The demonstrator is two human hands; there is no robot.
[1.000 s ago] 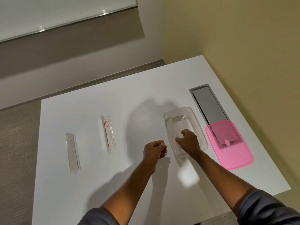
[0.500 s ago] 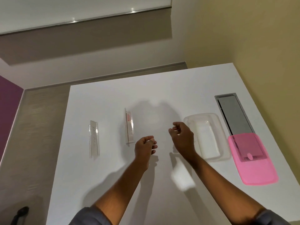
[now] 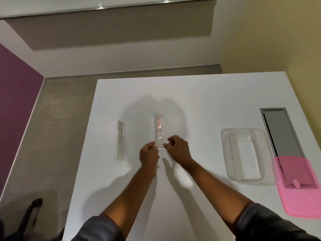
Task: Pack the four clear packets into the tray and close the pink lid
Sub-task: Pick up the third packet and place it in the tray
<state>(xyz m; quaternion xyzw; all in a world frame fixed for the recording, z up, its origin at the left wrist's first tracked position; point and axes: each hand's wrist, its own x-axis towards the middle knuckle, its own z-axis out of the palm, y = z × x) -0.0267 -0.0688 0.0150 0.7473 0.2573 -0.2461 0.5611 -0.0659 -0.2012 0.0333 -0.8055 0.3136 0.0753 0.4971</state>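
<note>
Both hands sit mid-table at the near end of a clear packet with a red label. The left hand has its fingers curled in, fingertips at the packet's near left corner; whether they actually pinch it cannot be told. The right hand is also loosely curled, thumb and forefinger close together just right of the packet's near end, contact unclear. That packet lies lengthwise, pointing away from the person, flat on the white table.

A second clear packet lies parallel to it, further left, apart from both hands. The clear tray is well off to the right, open, with at least one clear packet visible inside along its left side; the count inside is hard to read through the clear plastic. The pink lid lies flat just right of the tray, touching or nearly touching its edge, partly covering the near end of a grey metal hatch set into the tabletop. Dark sleeves show at both forearms.
</note>
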